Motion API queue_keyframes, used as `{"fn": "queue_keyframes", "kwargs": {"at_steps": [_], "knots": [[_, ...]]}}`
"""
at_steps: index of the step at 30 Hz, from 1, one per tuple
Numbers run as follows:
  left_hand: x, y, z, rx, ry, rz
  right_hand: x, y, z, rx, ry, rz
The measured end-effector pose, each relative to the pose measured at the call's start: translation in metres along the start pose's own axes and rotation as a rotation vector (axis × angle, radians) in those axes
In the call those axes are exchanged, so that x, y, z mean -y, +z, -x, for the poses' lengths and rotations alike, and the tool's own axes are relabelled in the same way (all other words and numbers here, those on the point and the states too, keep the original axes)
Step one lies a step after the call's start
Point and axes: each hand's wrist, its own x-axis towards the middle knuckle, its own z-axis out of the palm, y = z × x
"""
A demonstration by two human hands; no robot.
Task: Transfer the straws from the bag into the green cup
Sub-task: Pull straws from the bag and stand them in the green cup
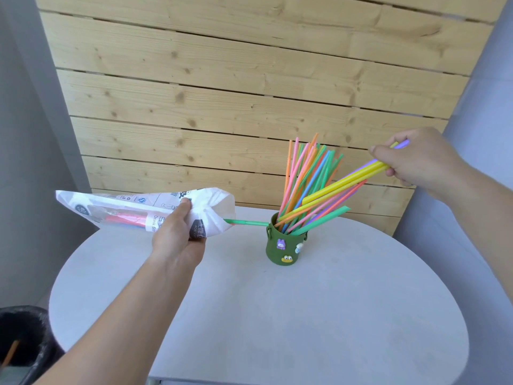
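A green cup [283, 248] with small cartoon charms stands on the round white table [305, 315], and several coloured straws [305, 173] fan out of it. My right hand [416, 159] pinches a yellow and a purple straw [349, 180] at their upper ends; their lower ends hang tilted just above the cup. My left hand [177, 237] grips a white straw bag [133, 209] held sideways above the table's left part. A green straw [244, 222] pokes from the bag's mouth toward the cup rim. Red straws show through the bag.
A wooden plank wall [222, 93] rises right behind the table. A black bin [22, 343] with a dark liner sits on the floor at the lower left. Grey walls flank both sides.
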Motion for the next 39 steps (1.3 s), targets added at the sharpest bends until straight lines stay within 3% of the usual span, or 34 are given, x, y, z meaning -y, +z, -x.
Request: {"fn": "queue_keyframes", "kwargs": {"at_steps": [26, 35, 39], "knots": [[0.001, 0.000, -0.002, 0.022, -0.008, 0.001, 0.021, 0.040, -0.009, 0.183, -0.365, 0.398], [0.000, -0.001, -0.002, 0.021, -0.018, 0.010, 0.034, 0.060, -0.016, 0.248, -0.410, 0.524], [-0.001, -0.001, -0.003, 0.022, -0.022, 0.007, 0.029, 0.072, -0.016, 0.188, -0.429, 0.599]]}}
